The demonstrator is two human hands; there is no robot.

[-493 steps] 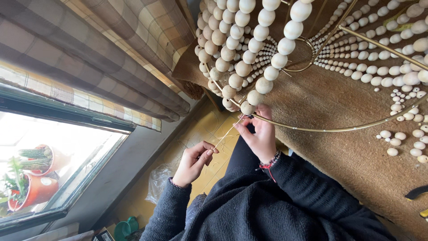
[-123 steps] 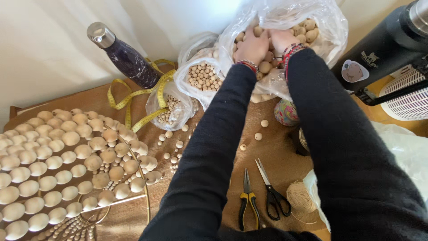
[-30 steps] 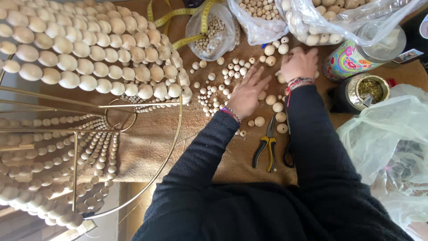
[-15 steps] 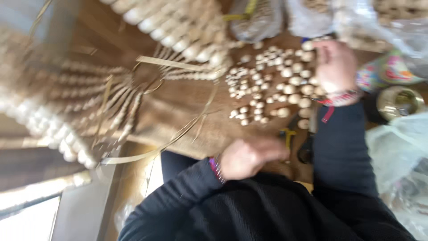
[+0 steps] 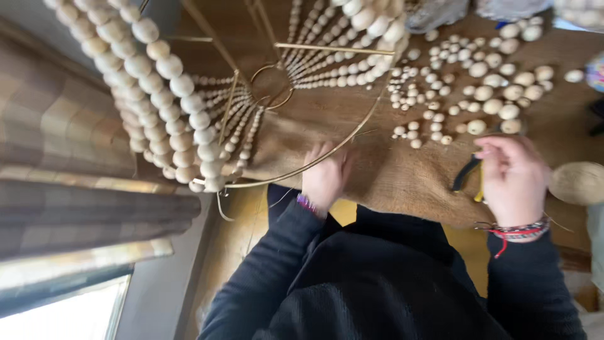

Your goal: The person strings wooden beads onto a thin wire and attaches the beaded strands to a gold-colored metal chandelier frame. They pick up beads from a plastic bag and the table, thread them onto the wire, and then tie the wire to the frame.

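My left hand (image 5: 326,176) rested fingers curled on the brass ring (image 5: 327,153); right hand (image 5: 513,179), right of ring, pinched near pliers (image 5: 469,173), contents unclear.

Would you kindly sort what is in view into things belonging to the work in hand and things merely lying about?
In hand:
left hand at the brass hoop
bead strands
right hand by loose wooden beads

Lying about:
pliers
twine ball
curtain
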